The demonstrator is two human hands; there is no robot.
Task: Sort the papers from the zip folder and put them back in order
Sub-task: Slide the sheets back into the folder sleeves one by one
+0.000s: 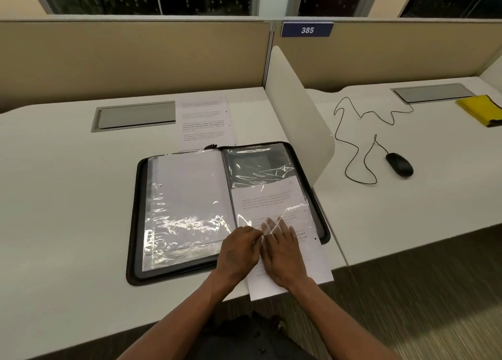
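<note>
A black zip folder [137, 224] lies open on the white desk, its clear plastic sleeves showing. The left sleeve [187, 205] holds a white sheet. A printed paper [271, 199] sits partway inside the right sleeve [260, 167], its lower end sticking out over the desk's front edge. My left hand [239, 248] pinches the sleeve's bottom edge. My right hand [282, 253] lies flat on the paper, fingers straight and slipped under the plastic. Another printed sheet [203, 120] rests on the desk behind the folder.
A white divider panel [296, 115] stands just right of the folder. Beyond it lie a black mouse [399, 164] with its cable and a yellow folder [480, 110]. A metal cable hatch [135, 115] is set into the desk at the back.
</note>
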